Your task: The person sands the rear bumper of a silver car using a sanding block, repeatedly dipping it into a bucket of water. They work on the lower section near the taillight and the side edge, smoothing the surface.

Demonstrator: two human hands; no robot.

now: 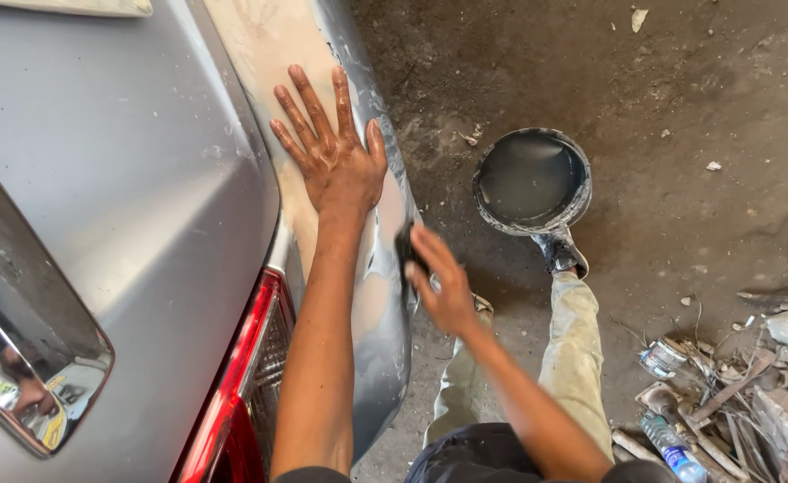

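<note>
Both hands are being used on the car's bumper panel: left hand is being pressed flat, fingers spread, for bracing. Right hand is being kept clamped on a dark sanding block against the panel edge, with a water bucket just beyond it.

Bare, dusty brown dirt floor, stained darker toward the far left and scattered with small pale stones. Near right: heap of rubble and scrap with broken grey concrete chunks, twisted wires, a dented tin can and a clear plastic bottle with a blue label. Soft daylight, weak shadows. No walls or windows visible.
</note>
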